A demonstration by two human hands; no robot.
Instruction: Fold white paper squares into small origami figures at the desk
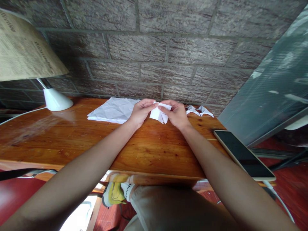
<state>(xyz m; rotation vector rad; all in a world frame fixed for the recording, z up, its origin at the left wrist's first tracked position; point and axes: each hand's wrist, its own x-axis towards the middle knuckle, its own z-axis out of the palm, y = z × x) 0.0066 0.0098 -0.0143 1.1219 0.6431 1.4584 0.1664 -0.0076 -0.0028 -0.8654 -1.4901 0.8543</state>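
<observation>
Between my two hands is a small piece of folded white paper (157, 115), held just above the wooden table (154, 147). My left hand (141, 110) pinches its left upper side, with the thumb lying on the front. On the other side my right hand (177, 113) grips the paper's right part, its thumb pressed near the middle. Pointed flaps hang down at the lower edge, with a slit between them. Left of my left hand lies a stack of creased white paper sheets (113, 110). Folded white paper shapes (199, 111) stand just right of my right hand.
A lamp (57, 99) with a printed shade stands at the left, its cable running along the table. A phone (243, 154) with a cable lies at the right edge near my forearm. Behind the table rises a brick-patterned wall (154, 48); a ribbed translucent panel (264, 80) is at right.
</observation>
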